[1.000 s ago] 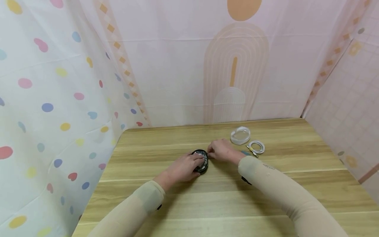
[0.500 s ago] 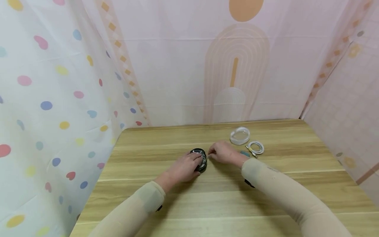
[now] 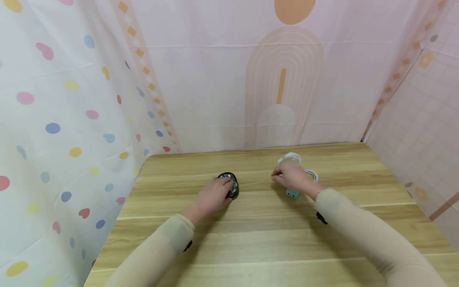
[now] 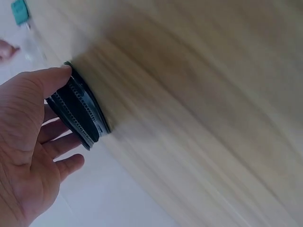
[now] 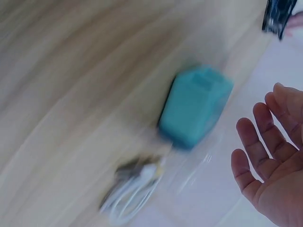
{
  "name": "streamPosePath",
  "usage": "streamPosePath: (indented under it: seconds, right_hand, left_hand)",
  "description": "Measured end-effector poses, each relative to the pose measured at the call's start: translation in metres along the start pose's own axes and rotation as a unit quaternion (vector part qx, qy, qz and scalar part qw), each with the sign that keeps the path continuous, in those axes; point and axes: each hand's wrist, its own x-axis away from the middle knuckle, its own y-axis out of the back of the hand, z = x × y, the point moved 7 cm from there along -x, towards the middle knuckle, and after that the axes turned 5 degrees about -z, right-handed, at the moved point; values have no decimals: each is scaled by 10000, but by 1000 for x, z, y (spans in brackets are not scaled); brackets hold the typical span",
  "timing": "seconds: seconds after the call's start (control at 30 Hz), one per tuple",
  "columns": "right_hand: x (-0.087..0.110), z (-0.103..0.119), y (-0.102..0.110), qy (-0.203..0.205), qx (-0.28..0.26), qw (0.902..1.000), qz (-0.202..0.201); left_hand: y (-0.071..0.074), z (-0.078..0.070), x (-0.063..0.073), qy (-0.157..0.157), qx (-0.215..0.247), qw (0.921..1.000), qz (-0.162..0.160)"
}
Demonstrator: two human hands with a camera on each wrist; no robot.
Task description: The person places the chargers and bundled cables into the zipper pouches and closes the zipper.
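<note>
My left hand point(image 3: 212, 196) grips a small black zippered case point(image 3: 232, 187) on the wooden table, thumb on one edge and fingers around the other side. Two rows of zipper teeth stand apart along the side of this case point(image 4: 78, 106) in the left wrist view. My right hand point(image 3: 292, 176) hovers to the right, fingers loosely bent and holding nothing. Just below it lies a teal block point(image 3: 292, 193) with two small dark slots, like a charger plug. A coiled white cable point(image 3: 312, 174) is partly hidden behind the right hand.
A clear round plastic ring-like item point(image 3: 289, 158) lies behind the right hand, partly covered by it. Patterned curtains point(image 3: 215, 99) hang along the table's back and both sides. The wooden table point(image 3: 244, 247) extends toward me between my forearms.
My right hand has left the case's edge and moved right, over toward the teal block and cable. The left hand has shifted slightly left and away from me with the case.
</note>
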Motion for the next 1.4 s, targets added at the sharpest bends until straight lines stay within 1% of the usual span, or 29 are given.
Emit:
streamPosePath:
  seconds: [0.03,0.1,0.17,0.23,0.3,0.37,0.43,0.5,0.57,0.67,0.8,0.9,0.97,1.03,1.13,1.23,1.3,1.4]
  right_hand:
    - [2,-6,6,-37,18,10000,-86]
    - [8,-20,16,-286,-50,9994,-175]
    - [15,-34,26,-534,-127,9982,-228]
    - [22,-49,36,-798,-222,9960,-321]
    - [29,-63,43,-1033,-323,9932,-433]
    - [37,-74,50,-1168,-398,9908,-557]
    - [44,-84,53,-1261,-472,9887,-657]
    - [52,-92,55,-1326,-519,9873,-703]
    - [58,-100,55,-1422,-527,9857,-732]
    - [65,-108,56,-1494,-445,9848,-764]
    - [74,-116,52,-1640,-218,9839,-684]
    - [81,-123,48,-1829,32,9819,-487]
    - [86,-126,45,-1900,235,9809,-342]
    - [89,-128,43,-1914,372,9805,-253]
    - [92,-129,40,-1875,531,9807,-181]
    - [93,-129,39,-1791,659,9815,-148]
    - [93,-128,38,-1708,751,9824,-121]
    - [92,-126,37,-1589,881,9833,-75]
  left_hand:
    - [0,6,1,128,-25,9999,34]
    - [2,16,2,323,-67,9994,66]
    - [4,23,2,407,-7,9992,7]
    - [8,24,1,412,73,9991,-114]
    - [14,20,-4,319,120,9991,-261]
    - [18,12,-11,203,69,9992,-323]
    - [20,2,-20,125,35,9995,-277]
    - [21,-9,-31,66,22,9998,-186]
    - [20,-21,-45,91,86,9999,-40]
    - [14,-39,-69,107,159,9997,128]
    - [-1,-66,-98,86,61,9992,381]
    - [-11,-88,-114,24,-81,9986,520]
    - [-14,-102,-124,51,-52,9983,581]
    - [-16,-112,-131,125,-49,9978,656]
    - [-16,-120,-140,401,78,9963,761]
    - [-14,-122,-145,605,72,9942,887]
    - [-15,-122,-146,666,27,9928,999]
    - [-21,-121,-145,630,-76,9915,1133]
